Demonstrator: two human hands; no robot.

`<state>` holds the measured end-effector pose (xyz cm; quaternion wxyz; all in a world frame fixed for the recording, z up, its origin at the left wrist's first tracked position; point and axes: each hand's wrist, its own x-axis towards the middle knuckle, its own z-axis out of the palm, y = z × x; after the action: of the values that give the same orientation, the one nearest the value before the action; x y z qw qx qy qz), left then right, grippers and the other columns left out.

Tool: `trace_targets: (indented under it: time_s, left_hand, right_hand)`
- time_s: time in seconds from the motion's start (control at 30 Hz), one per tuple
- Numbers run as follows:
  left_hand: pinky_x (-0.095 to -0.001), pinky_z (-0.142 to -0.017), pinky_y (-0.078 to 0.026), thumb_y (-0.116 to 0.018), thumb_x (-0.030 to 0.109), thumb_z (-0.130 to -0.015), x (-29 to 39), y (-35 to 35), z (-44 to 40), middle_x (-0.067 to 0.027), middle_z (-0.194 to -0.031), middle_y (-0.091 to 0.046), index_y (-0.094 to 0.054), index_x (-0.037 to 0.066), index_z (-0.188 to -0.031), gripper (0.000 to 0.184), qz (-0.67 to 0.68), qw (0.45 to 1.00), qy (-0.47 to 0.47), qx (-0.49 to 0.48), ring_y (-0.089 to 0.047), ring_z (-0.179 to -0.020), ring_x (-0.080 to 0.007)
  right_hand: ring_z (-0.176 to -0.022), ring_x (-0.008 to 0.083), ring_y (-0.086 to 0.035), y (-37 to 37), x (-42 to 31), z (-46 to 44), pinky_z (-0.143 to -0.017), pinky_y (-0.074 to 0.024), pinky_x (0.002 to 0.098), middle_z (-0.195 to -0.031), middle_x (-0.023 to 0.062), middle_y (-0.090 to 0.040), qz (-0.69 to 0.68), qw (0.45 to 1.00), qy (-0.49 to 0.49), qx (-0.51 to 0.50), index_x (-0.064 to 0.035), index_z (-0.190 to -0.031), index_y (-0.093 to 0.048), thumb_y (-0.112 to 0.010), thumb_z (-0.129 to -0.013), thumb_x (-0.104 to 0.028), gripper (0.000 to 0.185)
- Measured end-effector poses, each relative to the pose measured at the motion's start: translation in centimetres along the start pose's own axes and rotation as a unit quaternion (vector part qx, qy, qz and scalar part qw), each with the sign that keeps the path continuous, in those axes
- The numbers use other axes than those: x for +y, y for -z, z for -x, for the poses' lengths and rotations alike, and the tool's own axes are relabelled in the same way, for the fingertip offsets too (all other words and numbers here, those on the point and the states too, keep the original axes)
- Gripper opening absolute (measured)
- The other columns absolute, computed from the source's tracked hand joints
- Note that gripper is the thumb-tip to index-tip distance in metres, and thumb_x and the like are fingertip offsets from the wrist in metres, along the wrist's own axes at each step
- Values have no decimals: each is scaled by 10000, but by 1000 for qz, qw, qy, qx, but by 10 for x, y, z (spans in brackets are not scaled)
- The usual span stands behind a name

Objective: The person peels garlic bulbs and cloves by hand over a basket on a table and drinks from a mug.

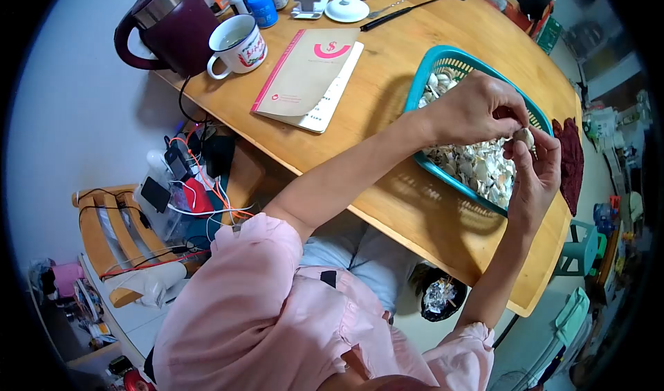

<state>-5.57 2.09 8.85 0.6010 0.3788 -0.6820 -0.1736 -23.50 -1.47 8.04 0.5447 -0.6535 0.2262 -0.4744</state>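
A garlic clove (523, 138) is pinched between the fingertips of both my hands, above the right side of a teal plastic basket (443, 177). My left hand (477, 107) reaches across the basket, its thumb and fingers closed at the top of the clove. My right hand (538, 173) grips the clove from below between thumb and fingers. Under my hands the basket holds a heap of loose garlic skins (477, 166). Whole garlic cloves (443, 81) lie at its far left end, partly hidden by my left hand.
On the wooden table (387, 107) lie a booklet (304, 73) and a backscratcher-like black-handled tool (408, 12). An enamel mug (238, 45), a purple kettle (173, 28) and a white lid (347, 9) stand further left. A dark red cloth (568, 163) hangs at the right edge.
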Motion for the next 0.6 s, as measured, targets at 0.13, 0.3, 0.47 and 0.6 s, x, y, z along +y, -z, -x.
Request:
trace_targets:
  time_s: [0.13, 0.3, 0.47, 0.6]
  left_hand:
    - [-261, -634, -527, -667, 43, -765, -4, 1, 0, -89, -793, -669, -682, 1, -864, 108, 11, 1000, -11, -15, -649, -707, -149]
    - [-261, -640, -531, -683, 31, -748, -4, -1, -1, -90, -778, -664, -676, -5, -852, 111, -25, 999, -41, -19, -659, -719, -162]
    - [-253, -619, -527, -701, 31, -736, -1, 4, 0, -82, -741, -651, -662, -9, -817, 98, -2, 999, -7, -48, -653, -701, -143]
    - [-253, -579, -509, -716, 45, -721, 2, 4, 0, -73, -710, -633, -643, -7, -776, 105, 1, 998, -14, -57, -633, -670, -126]
  right_hand:
    - [-837, 136, -628, 3, 6, -2, -745, -525, 258, -1006, 85, -612, 2, 1000, -1, 2, 5, -1095, -531, -679, -847, -26, 291]
    - [-816, 127, -622, 1, 5, -1, -718, -516, 248, -966, 79, -622, 44, 999, 26, 16, 6, -1088, -531, -685, -845, -31, 291]
    - [-794, 109, -613, 2, 3, 1, -683, -499, 228, -937, 68, -631, 61, 998, -3, -10, 7, -1076, -538, -688, -844, -28, 279]
    - [-801, 109, -613, 1, 0, 2, -682, -494, 222, -929, 67, -632, 45, 999, -5, -26, 11, -1070, -539, -683, -843, -14, 271]
